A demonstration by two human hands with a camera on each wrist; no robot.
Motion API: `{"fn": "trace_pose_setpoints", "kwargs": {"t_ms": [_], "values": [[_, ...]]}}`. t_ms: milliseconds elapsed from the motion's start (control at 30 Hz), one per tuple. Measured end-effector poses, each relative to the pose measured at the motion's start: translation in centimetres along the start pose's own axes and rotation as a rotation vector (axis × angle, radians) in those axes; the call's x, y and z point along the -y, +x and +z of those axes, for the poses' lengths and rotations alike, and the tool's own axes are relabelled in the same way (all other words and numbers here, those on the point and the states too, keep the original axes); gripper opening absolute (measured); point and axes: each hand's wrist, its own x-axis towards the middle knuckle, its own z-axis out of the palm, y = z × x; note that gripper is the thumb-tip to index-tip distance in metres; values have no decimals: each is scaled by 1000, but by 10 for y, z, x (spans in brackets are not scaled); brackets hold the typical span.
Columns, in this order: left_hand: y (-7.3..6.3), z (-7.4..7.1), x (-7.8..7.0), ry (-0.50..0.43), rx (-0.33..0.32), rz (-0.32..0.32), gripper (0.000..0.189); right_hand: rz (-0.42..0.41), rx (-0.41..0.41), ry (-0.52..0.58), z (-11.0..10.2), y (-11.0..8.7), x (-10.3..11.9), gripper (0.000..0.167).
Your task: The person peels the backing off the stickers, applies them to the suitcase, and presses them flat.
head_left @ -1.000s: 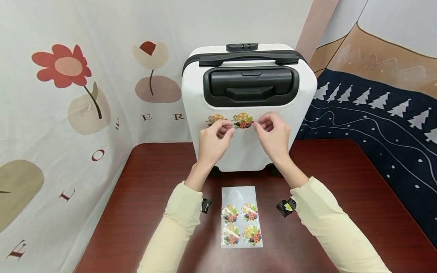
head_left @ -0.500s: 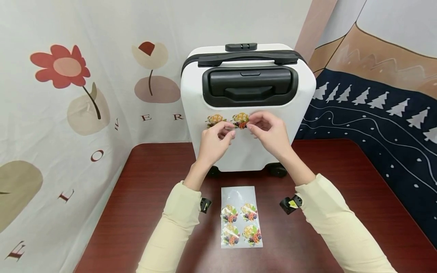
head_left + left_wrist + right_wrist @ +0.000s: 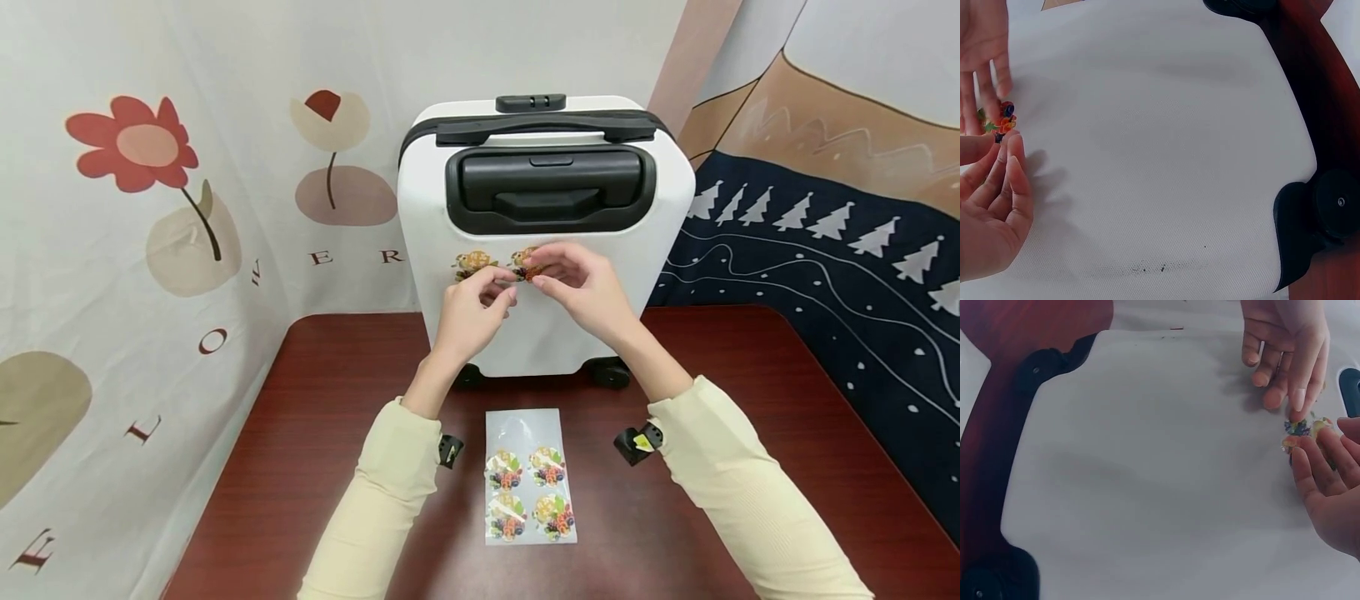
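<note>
A white suitcase (image 3: 551, 333) stands upright on the table, its flat side facing me. On that side, below the black handle recess, two fruit stickers sit side by side. My left hand (image 3: 471, 315) pinches the lower left edge of the right-hand fruit sticker (image 3: 519, 257) between thumb and forefinger. My right hand (image 3: 588, 292) lies over the same sticker's right part, fingers extended and touching it. Colourful fruit of this sticker (image 3: 1297, 429) shows between both hands in the right wrist view. The left-hand fruit sticker (image 3: 471, 261) is partly hidden behind my left fingers.
A sticker sheet (image 3: 523, 427) with several fruit stickers lies on the dark red table (image 3: 337, 400) in front of the suitcase. Black wheels (image 3: 609, 373) support the suitcase. Printed curtains (image 3: 247, 108) hang behind and at both sides.
My right hand has moved left from the sticker's right edge onto the sticker, its fingers straightening from a pinch. The left hand stays nearly where it was.
</note>
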Motion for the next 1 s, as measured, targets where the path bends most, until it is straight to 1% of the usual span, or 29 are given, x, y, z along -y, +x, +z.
{"fn": "trace_pose_setpoints", "kwargs": {"t_ms": [300, 533, 667, 800, 1000], "values": [[0, 0, 0, 10, 15, -19, 14, 81, 25, -109, -3, -11, -18, 19], [-1, 1, 0, -9, 17, -30, 14, 123, 36, -119, -3, -12, -18, 19], [0, 1, 1, -21, 16, -24, 14, 112, 37, -109, -3, -9, -13, 20], [0, 1, 1, -20, 13, -14, 14, 68, 26, -66, -5, -5, -5, 21], [0, 2, 3, -19, 26, -22, 15, 13, 4, -10, -6, 1, 2, 21]]}}
